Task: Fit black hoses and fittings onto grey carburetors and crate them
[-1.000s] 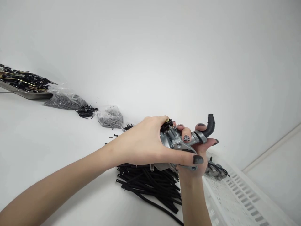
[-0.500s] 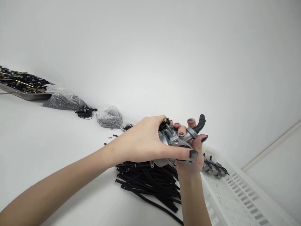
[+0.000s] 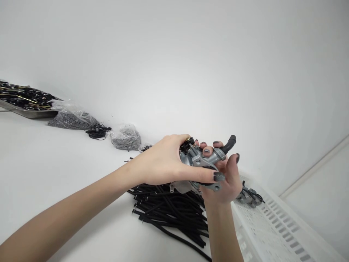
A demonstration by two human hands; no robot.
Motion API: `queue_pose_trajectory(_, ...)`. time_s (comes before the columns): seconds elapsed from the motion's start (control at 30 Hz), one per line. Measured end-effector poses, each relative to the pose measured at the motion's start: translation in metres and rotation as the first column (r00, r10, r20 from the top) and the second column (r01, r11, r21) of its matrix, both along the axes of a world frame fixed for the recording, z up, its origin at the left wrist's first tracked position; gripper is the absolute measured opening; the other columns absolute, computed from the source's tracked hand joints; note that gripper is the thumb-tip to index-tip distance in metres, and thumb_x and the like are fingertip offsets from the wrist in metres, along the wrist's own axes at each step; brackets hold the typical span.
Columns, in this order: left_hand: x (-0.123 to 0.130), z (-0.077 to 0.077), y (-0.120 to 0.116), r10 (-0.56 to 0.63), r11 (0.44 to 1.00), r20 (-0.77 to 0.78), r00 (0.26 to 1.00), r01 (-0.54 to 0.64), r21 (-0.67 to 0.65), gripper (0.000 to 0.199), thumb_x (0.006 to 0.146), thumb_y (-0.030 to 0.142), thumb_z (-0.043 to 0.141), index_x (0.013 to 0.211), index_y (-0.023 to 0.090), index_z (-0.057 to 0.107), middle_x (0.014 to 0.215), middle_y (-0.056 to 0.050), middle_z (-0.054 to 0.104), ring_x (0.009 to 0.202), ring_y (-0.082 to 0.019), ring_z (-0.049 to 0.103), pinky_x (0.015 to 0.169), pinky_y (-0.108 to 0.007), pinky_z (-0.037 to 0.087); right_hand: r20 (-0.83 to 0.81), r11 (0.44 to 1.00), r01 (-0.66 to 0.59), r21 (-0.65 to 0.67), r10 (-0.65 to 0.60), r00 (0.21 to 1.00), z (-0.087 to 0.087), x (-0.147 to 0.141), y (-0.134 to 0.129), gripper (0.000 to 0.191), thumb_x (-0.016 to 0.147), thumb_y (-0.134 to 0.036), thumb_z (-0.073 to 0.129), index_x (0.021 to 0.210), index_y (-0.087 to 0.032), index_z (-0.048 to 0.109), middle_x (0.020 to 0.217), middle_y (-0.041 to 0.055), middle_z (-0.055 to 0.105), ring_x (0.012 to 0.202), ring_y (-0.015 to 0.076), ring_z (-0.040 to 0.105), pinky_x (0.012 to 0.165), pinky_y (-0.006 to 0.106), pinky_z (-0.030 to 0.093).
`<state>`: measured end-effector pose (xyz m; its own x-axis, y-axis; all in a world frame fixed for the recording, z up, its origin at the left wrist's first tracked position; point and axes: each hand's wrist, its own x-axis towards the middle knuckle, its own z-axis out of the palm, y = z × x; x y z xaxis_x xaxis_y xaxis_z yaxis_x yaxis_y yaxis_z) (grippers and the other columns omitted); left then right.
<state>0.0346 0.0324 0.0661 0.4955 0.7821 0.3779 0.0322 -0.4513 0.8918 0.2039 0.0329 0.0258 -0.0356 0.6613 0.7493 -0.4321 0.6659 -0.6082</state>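
Note:
A silver metal carburetor (image 3: 200, 160) with a short, bent black rubber tube (image 3: 229, 144) on its right end is held above the table. My left hand (image 3: 169, 162) wraps round its left side, the thumb stretched across the near face. From the right and below, my right hand (image 3: 225, 178) supports it, fingers curled behind the body near the tube. The right thumb is raised and apart from the tube. My hands hide much of the carburetor's underside and left end.
Black hoses (image 3: 171, 214) lie piled beneath my hands. At right, a white perforated basket (image 3: 283, 218) holds more carburetors (image 3: 249, 197). Along the left are a metal tray (image 3: 35, 113) of small parts, two plastic bags (image 3: 72, 118) of grey parts and a black cord bundle (image 3: 97, 131).
Both hands and the carburetor have shifted slightly left. My right thumb has lifted away from the tube joint, and the right hand has opened a little.

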Motion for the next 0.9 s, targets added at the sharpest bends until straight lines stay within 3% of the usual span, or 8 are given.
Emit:
queue_pose_trajectory(0.13,-0.0006,0.0000,0.0020,-0.032,0.999,0.017,0.999,0.032,0.000,0.050,0.057,0.048,0.091,0.091,0.021,0.066,0.084,0.001,0.070,0.076,-0.022,0.063,0.063,-0.031,0.047,-0.002,1.000,-0.010,0.009,0.010,1.000,-0.0006,0.0010,-0.0008,0.020,0.096,-0.044,0.066,0.102,-0.028,0.076,0.085,0.0017,0.075,0.103,0.0201,0.071,0.099,0.040,0.058)
queue_pose_trajectory(0.67,-0.0004,0.0009,0.0001,-0.027,0.999,0.033,0.999,0.028,-0.025,0.049,0.056,0.043,0.091,0.094,0.021,0.068,0.090,-0.001,0.072,0.080,-0.024,0.064,0.066,-0.032,0.049,0.026,0.996,0.089,-0.021,-0.088,0.996,-0.0017,0.0004,0.0018,0.028,0.087,-0.057,0.075,0.099,-0.031,0.072,0.080,0.0019,0.073,0.102,0.0248,0.071,0.101,0.051,0.057)
queue_pose_trajectory(0.9,-0.0013,0.0009,0.0020,-0.033,0.999,0.005,0.999,0.033,-0.016,0.045,0.058,0.039,0.088,0.092,0.021,0.067,0.089,-0.001,0.072,0.082,-0.025,0.064,0.071,-0.034,0.048,-0.020,0.998,0.049,-0.028,-0.050,0.999,0.0008,-0.0034,0.0010,0.022,0.090,-0.053,0.074,0.097,-0.032,0.074,0.078,-0.0004,0.074,0.101,0.0205,0.072,0.101,0.042,0.057)
